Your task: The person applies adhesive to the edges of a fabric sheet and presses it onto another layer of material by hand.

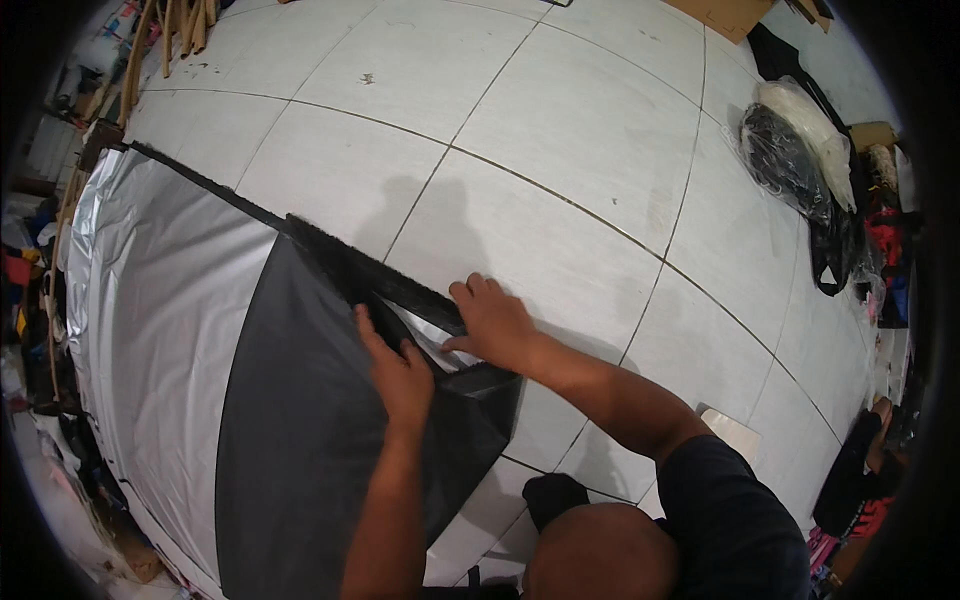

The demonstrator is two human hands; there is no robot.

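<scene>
A large fabric sheet (320, 400), dark grey on one face and silver (170, 260) on the other, is spread over the floor at the left. A fuzzy black strip (370, 270) runs along its far edge. My right hand (495, 325) grips the end of this strip, thumb on the near side and fingers over the far side. Beside it, my left hand (402, 380) lies on the dark fabric at the fold, fingers stretched out and thumb apart. Between the hands the fold gapes and a bit of silver lining shows. A dark flap of the sheet lies below my right hand.
My bent knee (600, 555) and dark-covered foot (553, 497) are at the near edge. A pale flat piece (730, 432) lies on the tiled floor (560, 120). Plastic-wrapped bundles (790, 150) stand at right, wooden sticks (190, 25) at far left, cardboard (715, 15) at the back.
</scene>
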